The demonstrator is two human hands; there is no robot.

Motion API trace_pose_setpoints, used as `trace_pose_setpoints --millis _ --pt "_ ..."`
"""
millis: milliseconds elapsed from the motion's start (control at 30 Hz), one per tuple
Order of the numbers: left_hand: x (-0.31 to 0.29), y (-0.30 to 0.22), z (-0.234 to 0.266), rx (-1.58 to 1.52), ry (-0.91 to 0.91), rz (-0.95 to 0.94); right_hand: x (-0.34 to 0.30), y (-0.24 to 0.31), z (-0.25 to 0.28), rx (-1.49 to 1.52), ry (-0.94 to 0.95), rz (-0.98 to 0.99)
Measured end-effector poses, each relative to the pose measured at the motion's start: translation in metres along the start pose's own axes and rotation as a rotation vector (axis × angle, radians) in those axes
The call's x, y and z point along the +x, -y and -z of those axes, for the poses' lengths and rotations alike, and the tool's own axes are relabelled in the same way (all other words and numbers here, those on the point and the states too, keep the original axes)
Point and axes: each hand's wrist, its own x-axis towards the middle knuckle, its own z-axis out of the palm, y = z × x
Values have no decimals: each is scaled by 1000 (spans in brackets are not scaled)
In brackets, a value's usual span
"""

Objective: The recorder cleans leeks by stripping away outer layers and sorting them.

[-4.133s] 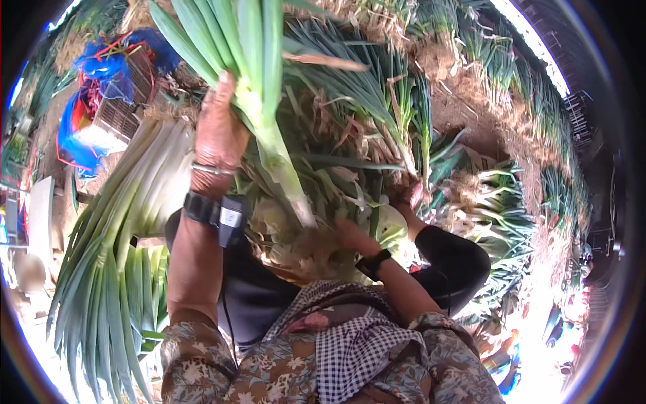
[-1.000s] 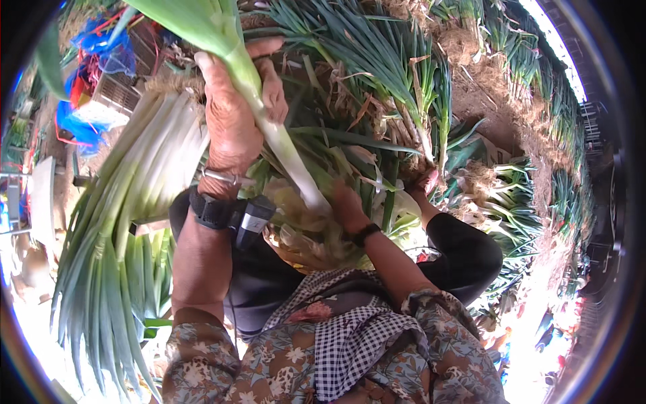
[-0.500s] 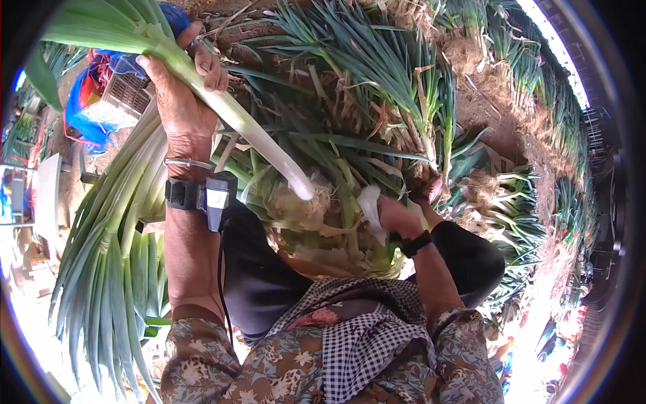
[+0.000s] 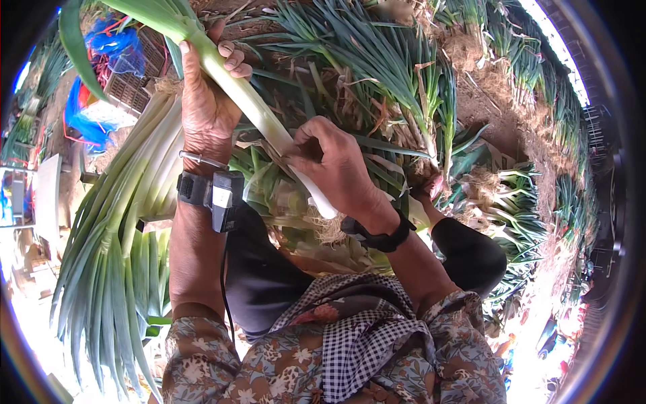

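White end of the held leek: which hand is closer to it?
Right. The right hand is at the stalk, just beside the white end; the left hand grips farther up, near the green leaves.

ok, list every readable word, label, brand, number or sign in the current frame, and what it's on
None legible.
White label on the black box strapped below the left hand: any print is too small and blurred to read.
Black band by the right hand: no lettering visible.
Leek in the left hand: no lettering visible.
Elsewhere: nothing I can make out.
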Motion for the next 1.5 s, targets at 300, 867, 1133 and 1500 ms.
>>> trace_pose_setpoints --millis 300,867,1133,1500 --pt "-1 7 -1 64 -96 -7 -8 2 -3 -112 -145 -26" --pt "4 10 7 490 -445 -80 -33 -26 -6 185 -95 80" --pt "6 -16 20 492 -501 -157 -76 -34 2 178 -239 -456" --pt "7 -32 26 450 -431 -106 -109 -33 48 -133 202 -10"
